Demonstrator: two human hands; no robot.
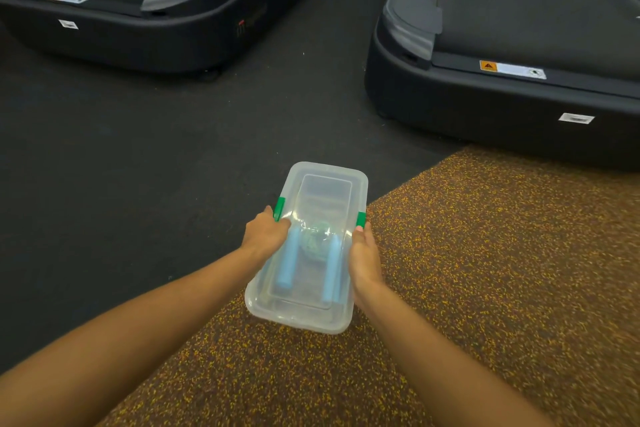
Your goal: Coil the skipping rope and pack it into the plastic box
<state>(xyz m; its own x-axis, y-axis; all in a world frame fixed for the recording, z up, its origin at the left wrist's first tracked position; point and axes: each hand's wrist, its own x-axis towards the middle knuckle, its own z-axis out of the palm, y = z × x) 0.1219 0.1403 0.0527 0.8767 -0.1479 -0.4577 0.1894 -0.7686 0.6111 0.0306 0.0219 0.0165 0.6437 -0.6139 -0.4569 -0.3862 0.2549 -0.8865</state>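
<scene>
Fingers of left hand (265,231) and right hand (364,257) clasped on the two long sides of one clear plastic box (306,248), lid on, two green latches (279,208). Inside: one coiled skipping rope (316,242), two blue handles (286,262). Box on floor (485,270), straddling black and speckled areas. Beyond: two treadmills (519,45).

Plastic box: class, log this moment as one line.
rope: inside box | lid: on | left hand, right hand: gripping box sides | clips: unclear
</scene>
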